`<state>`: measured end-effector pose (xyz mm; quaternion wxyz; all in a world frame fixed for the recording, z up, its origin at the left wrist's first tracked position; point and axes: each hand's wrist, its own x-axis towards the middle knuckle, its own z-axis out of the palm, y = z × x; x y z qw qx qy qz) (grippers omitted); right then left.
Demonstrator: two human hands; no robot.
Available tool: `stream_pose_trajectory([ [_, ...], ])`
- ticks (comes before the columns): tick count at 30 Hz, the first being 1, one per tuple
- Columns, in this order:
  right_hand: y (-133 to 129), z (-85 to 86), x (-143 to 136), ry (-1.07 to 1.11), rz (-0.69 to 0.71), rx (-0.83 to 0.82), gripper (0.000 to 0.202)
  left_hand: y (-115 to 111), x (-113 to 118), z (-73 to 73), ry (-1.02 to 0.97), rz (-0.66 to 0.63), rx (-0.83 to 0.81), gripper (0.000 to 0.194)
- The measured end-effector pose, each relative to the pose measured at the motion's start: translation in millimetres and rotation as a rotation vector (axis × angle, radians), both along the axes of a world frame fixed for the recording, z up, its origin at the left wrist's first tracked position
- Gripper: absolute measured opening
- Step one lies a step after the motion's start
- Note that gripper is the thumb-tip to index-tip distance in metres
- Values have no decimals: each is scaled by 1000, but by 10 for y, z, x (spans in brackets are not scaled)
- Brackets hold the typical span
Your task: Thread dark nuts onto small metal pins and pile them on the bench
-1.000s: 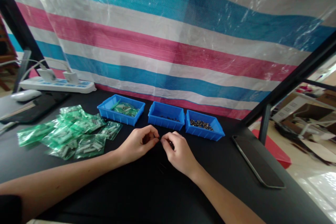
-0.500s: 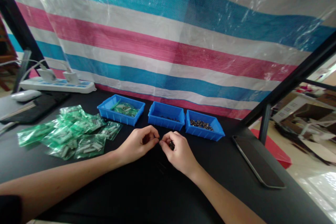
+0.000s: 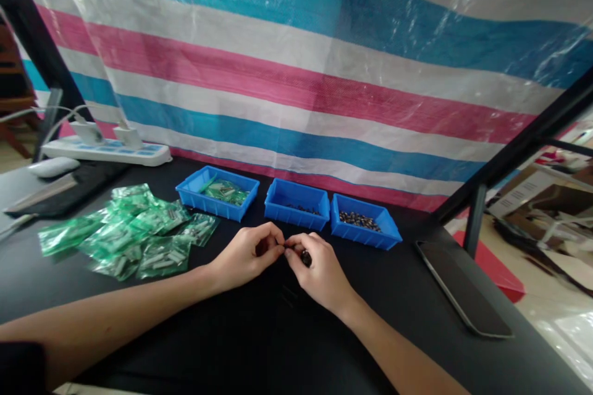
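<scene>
Head view: brings left hand and right hand together over the black tabletop, fingertips meeting or nearly so. Keeps the left grip narrow, thumb and forefinger pinched at a tiny dark piece (too small to make out its shape). Holds the right grip narrow too, at the same piece, with small dark parts tucked inside the curled fingers.

Beyond the hands, shows three blue bins in a row: left bin with green-tinted bags, middle bin with small dark bits, right bin with a heap of small, shiny dark parts. Near the left forearm, piles up green-tinted plastic bags with pale pieces inside. Farther left, sets a white power strip behind a white mouse; well right of the right hand, lays a phone flat. Behind everything, hangs a striped sheet.
</scene>
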<state>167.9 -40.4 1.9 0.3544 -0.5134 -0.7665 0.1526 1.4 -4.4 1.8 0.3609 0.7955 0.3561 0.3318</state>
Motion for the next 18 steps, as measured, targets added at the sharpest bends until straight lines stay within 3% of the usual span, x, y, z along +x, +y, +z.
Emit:
stream_pose_trajectory([
  [10, 41, -83, 31, -52, 45, 42, 17, 9, 36, -60, -82, 2, -51, 7],
  [18, 60, -136, 13, -74, 2, 57, 16, 14, 36, -62, -90, 25, -48, 7],
])
